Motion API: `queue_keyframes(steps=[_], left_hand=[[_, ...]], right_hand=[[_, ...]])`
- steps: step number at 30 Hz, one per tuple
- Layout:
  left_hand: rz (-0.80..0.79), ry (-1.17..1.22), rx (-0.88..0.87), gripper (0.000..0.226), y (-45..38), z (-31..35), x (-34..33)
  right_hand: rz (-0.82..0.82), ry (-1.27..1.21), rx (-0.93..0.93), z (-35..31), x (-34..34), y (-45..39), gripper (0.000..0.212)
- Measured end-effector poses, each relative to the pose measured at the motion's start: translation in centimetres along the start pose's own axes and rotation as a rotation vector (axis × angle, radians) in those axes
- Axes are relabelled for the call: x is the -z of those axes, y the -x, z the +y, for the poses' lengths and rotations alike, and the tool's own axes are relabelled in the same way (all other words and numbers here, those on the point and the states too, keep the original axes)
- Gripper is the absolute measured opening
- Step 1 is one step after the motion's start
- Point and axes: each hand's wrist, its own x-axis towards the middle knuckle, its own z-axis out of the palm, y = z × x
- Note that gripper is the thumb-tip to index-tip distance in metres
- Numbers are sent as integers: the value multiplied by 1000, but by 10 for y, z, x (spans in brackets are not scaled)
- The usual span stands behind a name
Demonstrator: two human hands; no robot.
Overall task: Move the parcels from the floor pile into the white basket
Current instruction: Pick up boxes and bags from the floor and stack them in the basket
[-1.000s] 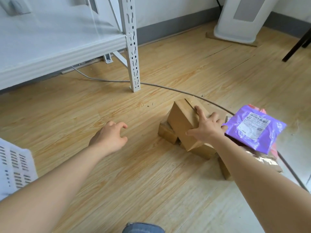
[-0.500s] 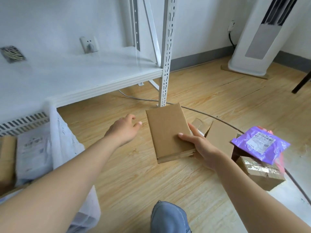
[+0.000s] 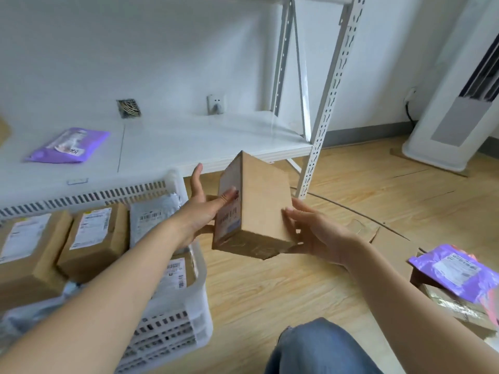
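Observation:
A brown cardboard box (image 3: pixel 263 209) with a white barcode label on its left face hangs tilted above the floor, just right of the white basket (image 3: pixel 172 327). My left hand (image 3: pixel 201 209) grips its label side, thumb on the label and fingers behind. My right hand (image 3: pixel 313 228) holds its lower right edge. The slotted basket at lower left holds several labelled parcels (image 3: pixel 91 236). At the right edge lies the floor pile: a purple mailer (image 3: pixel 453 271) on top of taped brown boxes (image 3: pixel 459 306).
A white metal rack stands behind, its post (image 3: pixel 321 147) right behind the box, with another purple mailer (image 3: pixel 67 145) on its low shelf. A cable (image 3: pixel 351 209) runs across the wooden floor. A white floor-standing unit (image 3: pixel 445 141) is at the far right. My knee (image 3: pixel 318 349) is below.
My right hand lifted the box off the pile and carried it left toward the basket. My left hand came up and took hold of its label side. The view swung left onto the basket.

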Motion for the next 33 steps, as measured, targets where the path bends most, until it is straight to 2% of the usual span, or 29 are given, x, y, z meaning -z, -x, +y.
queue_keyframes(steps=[3, 6, 9, 16, 19, 21, 24, 27, 28, 30, 33], left_hand=[[37, 72, -43, 118, 18, 4, 33], [83, 27, -103, 109, 33, 2, 61], [117, 57, -138, 102, 44, -6, 91], [163, 12, -106, 92, 58, -26, 153], [180, -30, -106, 95, 63, -27, 172], [190, -85, -102, 100, 68, -26, 183], [195, -175, -103, 115, 75, -25, 200], [246, -534, -116, 126, 78, -21, 215], [230, -661, -122, 130, 78, -19, 219], [98, -798, -101, 137, 75, -16, 221], [-159, -864, 55, 139, 68, -8, 217]], right_hand=[[6, 191, 0, -7, -42, -12, 32], [46, 365, 5, -14, -84, -25, 47], [12, 417, 46, -15, -119, -34, 62], [-37, 423, 157, 3, -190, -57, 74], [-105, 383, 121, 10, -210, -63, 101], [-145, 399, 99, 16, -219, -68, 113], [-194, 428, 79, 22, -227, -85, 115], [-315, 729, 42, 14, -236, -98, 123], [-348, 880, 49, 9, -240, -101, 126], [-411, 1172, 76, -3, -247, -104, 131], [-509, 1373, 89, -19, -255, -108, 136]])
